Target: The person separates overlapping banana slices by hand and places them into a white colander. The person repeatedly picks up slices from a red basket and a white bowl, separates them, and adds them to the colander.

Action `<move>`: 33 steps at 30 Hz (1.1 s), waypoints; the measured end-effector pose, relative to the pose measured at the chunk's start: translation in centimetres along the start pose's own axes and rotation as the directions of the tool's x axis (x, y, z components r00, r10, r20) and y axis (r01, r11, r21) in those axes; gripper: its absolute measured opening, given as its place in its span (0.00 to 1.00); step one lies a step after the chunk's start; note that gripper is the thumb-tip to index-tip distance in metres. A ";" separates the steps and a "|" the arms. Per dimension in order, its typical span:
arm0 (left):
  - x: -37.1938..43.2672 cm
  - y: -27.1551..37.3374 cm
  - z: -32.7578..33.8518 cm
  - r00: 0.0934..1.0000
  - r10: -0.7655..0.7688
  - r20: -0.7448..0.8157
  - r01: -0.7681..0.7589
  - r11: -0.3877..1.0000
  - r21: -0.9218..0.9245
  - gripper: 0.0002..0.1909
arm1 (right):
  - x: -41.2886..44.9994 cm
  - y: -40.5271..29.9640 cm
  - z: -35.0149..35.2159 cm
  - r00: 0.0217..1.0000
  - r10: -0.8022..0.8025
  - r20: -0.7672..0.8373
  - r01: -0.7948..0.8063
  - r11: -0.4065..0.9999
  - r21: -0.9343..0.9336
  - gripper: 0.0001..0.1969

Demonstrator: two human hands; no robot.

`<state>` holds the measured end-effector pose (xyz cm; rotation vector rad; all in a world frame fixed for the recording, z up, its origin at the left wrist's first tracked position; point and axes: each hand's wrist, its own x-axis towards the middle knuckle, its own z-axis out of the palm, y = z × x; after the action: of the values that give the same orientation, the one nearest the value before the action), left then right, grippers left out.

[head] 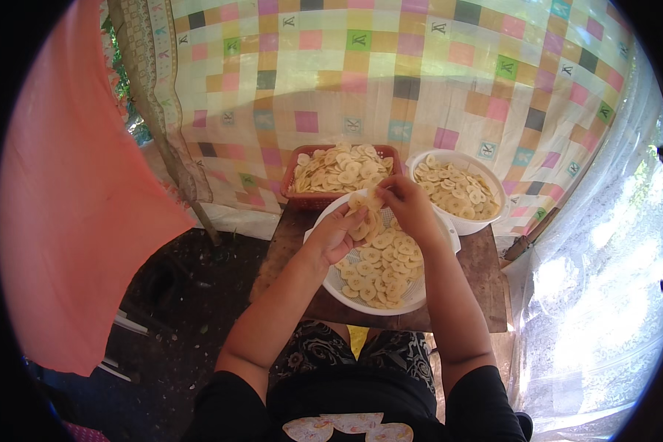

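Several thin banana slices lie in a loose stack in my left hand, the thumb over them. My right hand pinches a slice at the top of that stack between thumb and fingers. Both hands are above a round white plastic colander, with many more banana slices spread over its bottom. Behind it stands a red plastic basket heaped with slices. A second white colander, also holding slices, is at the back right. My right palm is turned out of sight.
All three containers stand on a small brown wooden table close to my lap. A patterned plastic sheet hangs right behind it. Pink cloth hangs at the left, above dark ground. Translucent sheeting hangs at the right.
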<state>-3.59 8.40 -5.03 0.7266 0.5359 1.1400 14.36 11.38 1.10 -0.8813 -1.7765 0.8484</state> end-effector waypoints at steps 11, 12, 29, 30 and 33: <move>0.1 0.2 0.3 0.999 -0.039 -0.037 0.039 0.999 0.003 0.21 | -0.1 -1.0 -0.4 0.998 -0.029 0.061 0.032 0.998 -0.045 0.05; 0.1 0.2 0.3 0.998 -0.051 -0.041 0.051 0.999 -0.010 0.21 | -0.2 -1.1 -0.3 0.997 -0.032 0.075 0.036 0.998 -0.046 0.05; 0.5 0.0 -0.3 0.996 -0.041 -0.082 0.036 0.998 -0.059 0.17 | 0.6 -0.8 -0.5 0.972 0.049 -0.228 -0.017 0.990 0.141 0.07; 0.5 0.0 -0.3 0.995 -0.043 -0.091 0.037 0.997 -0.068 0.17 | 0.3 -1.0 -0.6 0.971 0.085 -0.223 -0.039 0.978 0.204 0.08; 0.4 0.0 -0.2 0.992 -0.044 -0.115 0.036 0.997 -0.064 0.17 | 0.2 -1.3 -0.5 0.963 0.073 -0.259 -0.013 0.975 0.224 0.08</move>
<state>-3.57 8.84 -5.13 0.5964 0.6077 1.1612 14.48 10.96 2.41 -0.8470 -1.4049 0.8912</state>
